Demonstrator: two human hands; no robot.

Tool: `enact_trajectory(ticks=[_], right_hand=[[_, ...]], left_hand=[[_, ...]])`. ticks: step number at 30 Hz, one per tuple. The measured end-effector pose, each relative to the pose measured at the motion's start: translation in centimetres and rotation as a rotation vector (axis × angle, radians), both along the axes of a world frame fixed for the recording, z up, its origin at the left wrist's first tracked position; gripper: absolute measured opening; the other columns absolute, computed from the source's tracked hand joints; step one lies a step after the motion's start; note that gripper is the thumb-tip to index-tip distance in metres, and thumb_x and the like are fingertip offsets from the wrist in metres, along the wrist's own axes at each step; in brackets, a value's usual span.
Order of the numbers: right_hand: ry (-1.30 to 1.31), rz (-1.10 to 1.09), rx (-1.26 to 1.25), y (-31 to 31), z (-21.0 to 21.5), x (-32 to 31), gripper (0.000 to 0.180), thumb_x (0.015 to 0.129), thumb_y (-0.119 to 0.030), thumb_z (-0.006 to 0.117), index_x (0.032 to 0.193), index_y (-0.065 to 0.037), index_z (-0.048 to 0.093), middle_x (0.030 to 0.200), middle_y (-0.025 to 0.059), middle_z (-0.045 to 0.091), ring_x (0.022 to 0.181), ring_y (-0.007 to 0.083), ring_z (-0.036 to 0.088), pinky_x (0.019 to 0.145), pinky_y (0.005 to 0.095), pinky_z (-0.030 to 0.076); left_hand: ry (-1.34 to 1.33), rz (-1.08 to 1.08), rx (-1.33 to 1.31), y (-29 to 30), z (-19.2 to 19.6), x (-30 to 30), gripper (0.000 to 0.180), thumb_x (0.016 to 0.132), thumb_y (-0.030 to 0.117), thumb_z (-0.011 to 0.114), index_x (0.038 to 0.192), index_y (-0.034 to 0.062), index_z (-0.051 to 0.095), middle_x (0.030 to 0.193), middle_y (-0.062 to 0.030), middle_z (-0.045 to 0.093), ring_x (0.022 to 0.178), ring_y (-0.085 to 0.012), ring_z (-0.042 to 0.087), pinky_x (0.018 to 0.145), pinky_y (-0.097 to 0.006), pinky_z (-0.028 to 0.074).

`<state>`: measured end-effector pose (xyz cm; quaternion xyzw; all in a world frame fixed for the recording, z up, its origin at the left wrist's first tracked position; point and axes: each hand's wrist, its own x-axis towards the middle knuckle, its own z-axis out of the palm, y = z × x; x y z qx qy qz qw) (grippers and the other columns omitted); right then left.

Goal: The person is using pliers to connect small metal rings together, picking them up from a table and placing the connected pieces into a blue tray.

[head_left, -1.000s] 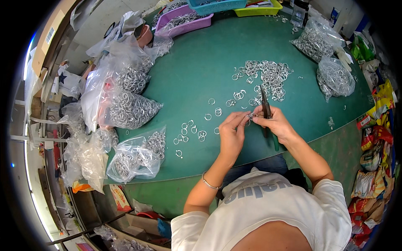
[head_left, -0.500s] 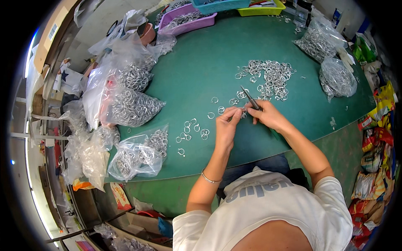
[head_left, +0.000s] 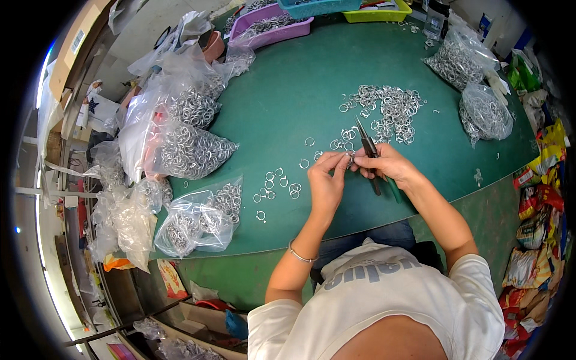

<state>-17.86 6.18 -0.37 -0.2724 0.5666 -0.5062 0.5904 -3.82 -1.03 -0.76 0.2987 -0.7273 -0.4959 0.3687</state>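
A small silver ring (head_left: 348, 157) is pinched between fingertips beside dark, slim pliers (head_left: 367, 150) pointing away.

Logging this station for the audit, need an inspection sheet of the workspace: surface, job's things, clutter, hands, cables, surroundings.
Surface: green table top, mostly bare in the middle.
Job's things: small metal ring pinched between both hands; dark pliers in the right hand; loose ring pile just beyond; scattered rings by the left hand.
Clutter: clear bags of rings along the left edge, two more bags on the right; purple tray, teal and yellow trays at the far edge.
Hands: left hand and right hand meet at the ring, bare.
Cables: nothing seen.
Surroundings: coloured packets at the right, boxes and bags on the left.
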Motion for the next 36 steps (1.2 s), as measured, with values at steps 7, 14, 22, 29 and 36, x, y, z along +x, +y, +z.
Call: enact_trajectory(ticks=[7, 14, 22, 29, 36], right_hand=[[-0.252, -0.037, -0.070, 0.3, -0.4, 0.0, 0.012, 0.083, -0.012, 0.058, 0.088, -0.002, 0.054, 0.078, 0.0081, 0.058, 0.060, 0.0113, 0.050, 0.052, 0.0216, 0.040], [-0.224, -0.210, -0.128, 0.3, 0.1, 0.4, 0.008, 0.082, -0.010, 0.058, 0.083, -0.003, 0.054, 0.071, 0.0050, 0.058, 0.055, 0.0099, 0.047, 0.048, 0.0232, 0.037], [0.832, -0.292, -0.392, 0.4, 2.3, 2.6, 0.013, 0.075, -0.003, 0.061, 0.074, 0.003, 0.050, 0.053, 0.0089, 0.046, 0.046, 0.0165, 0.039, 0.045, 0.0297, 0.032], [0.881, -0.134, -0.083, -1.9, -1.3, -1.0, 0.013, 0.077, -0.010, 0.059, 0.075, 0.002, 0.054, 0.056, 0.0119, 0.051, 0.052, 0.0214, 0.051, 0.052, 0.0314, 0.040], [0.353, 0.029, 0.008, -1.6, -0.1, -2.3, 0.009, 0.079, -0.010, 0.058, 0.078, -0.001, 0.056, 0.064, 0.0020, 0.054, 0.055, 0.0081, 0.047, 0.051, 0.0225, 0.036]], left_hand=[[0.272, -0.011, 0.388, -0.1, -0.6, 0.0, 0.011, 0.078, 0.001, 0.060, 0.087, -0.0017, 0.065, 0.079, -0.0101, 0.060, 0.070, -0.0159, 0.056, 0.065, -0.025, 0.043], [-0.069, 0.084, -0.218, 0.6, 0.7, 0.5, 0.010, 0.075, 0.000, 0.061, 0.084, -0.0011, 0.065, 0.078, -0.0083, 0.059, 0.067, -0.0168, 0.054, 0.063, -0.026, 0.041], [-0.316, 0.066, -0.535, -0.1, 0.5, 0.6, 0.005, 0.071, 0.002, 0.062, 0.075, 0.0006, 0.063, 0.072, -0.0115, 0.057, 0.066, -0.0290, 0.056, 0.063, -0.036, 0.043], [-0.404, 0.178, -0.374, -2.8, -2.6, 2.1, 0.009, 0.074, 0.002, 0.058, 0.081, -0.0013, 0.063, 0.076, -0.0162, 0.058, 0.070, -0.0346, 0.056, 0.064, -0.041, 0.044], [-0.398, 0.171, -0.527, -3.5, -3.3, 3.2, 0.016, 0.077, 0.002, 0.057, 0.091, 0.0004, 0.062, 0.083, -0.0123, 0.060, 0.070, -0.0320, 0.057, 0.067, -0.037, 0.046]])
